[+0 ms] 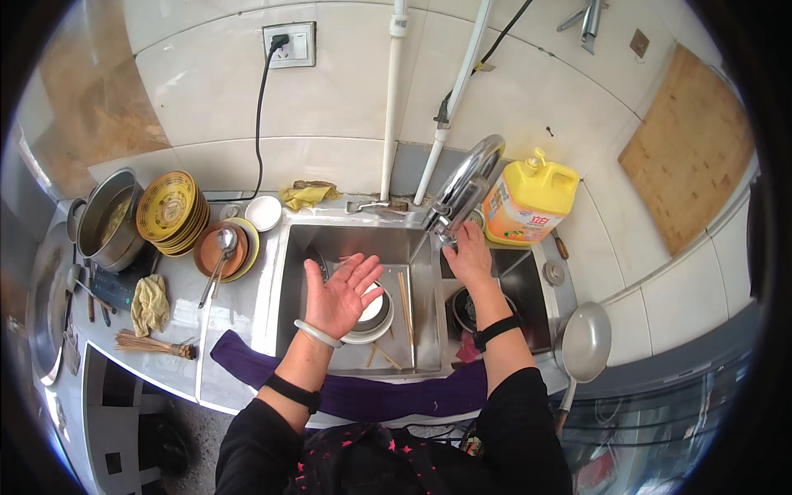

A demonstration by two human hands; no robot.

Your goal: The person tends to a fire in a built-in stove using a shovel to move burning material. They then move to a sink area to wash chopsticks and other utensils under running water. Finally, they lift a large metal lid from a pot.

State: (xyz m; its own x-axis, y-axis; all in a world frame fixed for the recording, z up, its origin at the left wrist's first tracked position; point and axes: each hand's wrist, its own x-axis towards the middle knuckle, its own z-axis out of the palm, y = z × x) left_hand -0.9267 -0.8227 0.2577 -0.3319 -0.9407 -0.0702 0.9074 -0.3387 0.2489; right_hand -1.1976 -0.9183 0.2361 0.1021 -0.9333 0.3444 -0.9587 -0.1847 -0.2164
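Note:
My left hand [343, 291] is open, palm up and fingers spread, above the left basin of a stainless steel double sink [440, 297]. Nothing rests in it. Below it, partly hidden by the hand, are stacked bowls [368, 336] with a white one inside. A pair of wooden chopsticks [406, 309] leans in the same basin, with shorter sticks [387, 357] on its floor. My right hand [471, 257] reaches to the chrome faucet [461, 198], thumb and fingers about its lower part. Under that forearm, a dark round pot [461, 309] sits in the right basin.
A yellow detergent jug [532, 198] stands behind the right basin. On the left counter are stacked yellow bowls [170, 207], a metal pot [111, 216], plates with spoons [226, 247] and a whisk brush [154, 344]. Purple cloth [396, 396] lines the front edge; a pan [585, 343] sits right.

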